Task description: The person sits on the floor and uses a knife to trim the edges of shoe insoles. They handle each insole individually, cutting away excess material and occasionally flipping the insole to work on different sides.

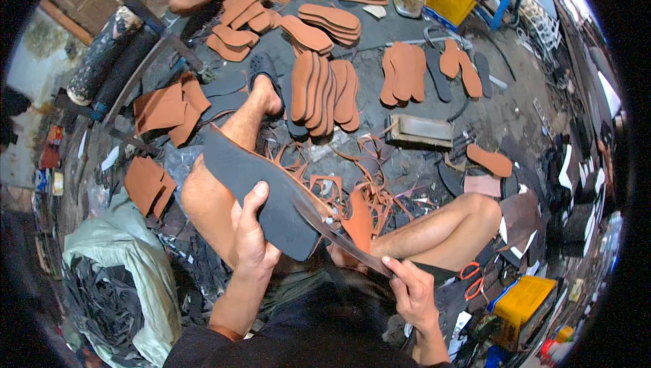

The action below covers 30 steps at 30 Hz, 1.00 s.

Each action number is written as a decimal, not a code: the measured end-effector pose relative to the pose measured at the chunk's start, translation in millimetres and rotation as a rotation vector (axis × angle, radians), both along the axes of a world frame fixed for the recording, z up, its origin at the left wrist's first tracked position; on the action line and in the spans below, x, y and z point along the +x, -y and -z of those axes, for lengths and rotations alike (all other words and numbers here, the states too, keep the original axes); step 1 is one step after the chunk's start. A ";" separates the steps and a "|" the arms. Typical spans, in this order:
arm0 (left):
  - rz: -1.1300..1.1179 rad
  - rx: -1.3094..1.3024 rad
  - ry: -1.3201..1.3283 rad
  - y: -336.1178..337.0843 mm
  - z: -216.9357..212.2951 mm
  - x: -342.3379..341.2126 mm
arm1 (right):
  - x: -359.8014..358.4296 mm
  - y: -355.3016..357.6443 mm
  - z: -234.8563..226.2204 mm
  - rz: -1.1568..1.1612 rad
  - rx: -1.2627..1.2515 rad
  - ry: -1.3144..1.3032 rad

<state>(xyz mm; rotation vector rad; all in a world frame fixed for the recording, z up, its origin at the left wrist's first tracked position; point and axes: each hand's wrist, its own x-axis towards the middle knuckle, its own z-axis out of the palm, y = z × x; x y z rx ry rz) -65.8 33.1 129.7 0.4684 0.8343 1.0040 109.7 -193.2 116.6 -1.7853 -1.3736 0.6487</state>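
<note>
As left hand (254, 242) grips matte dark sheet (288, 224), slender blade (356, 251)

The left hand (252, 240) is raised before the body, its thumb (255, 200) stretched upward and the other fingers mostly hidden. The right hand (415, 295) stands lower and more to the right, its fingers bent in a closed grip. Both forearms (239, 300) rise from below, and both knees (480, 211) are bent outward.
</note>
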 end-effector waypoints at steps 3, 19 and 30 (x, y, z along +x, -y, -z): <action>0.038 0.073 -0.069 4.9 10.4 -8.8 | 0.9 -22.2 -4.1 -0.062 -0.081 0.041; 0.307 0.113 -0.182 14.2 23.5 -42.1 | -51.3 -175.7 41.7 -0.151 0.199 -0.045; 0.102 0.245 -0.142 15.2 -3.9 -59.1 | -74.4 -171.0 10.5 -0.166 0.217 -0.073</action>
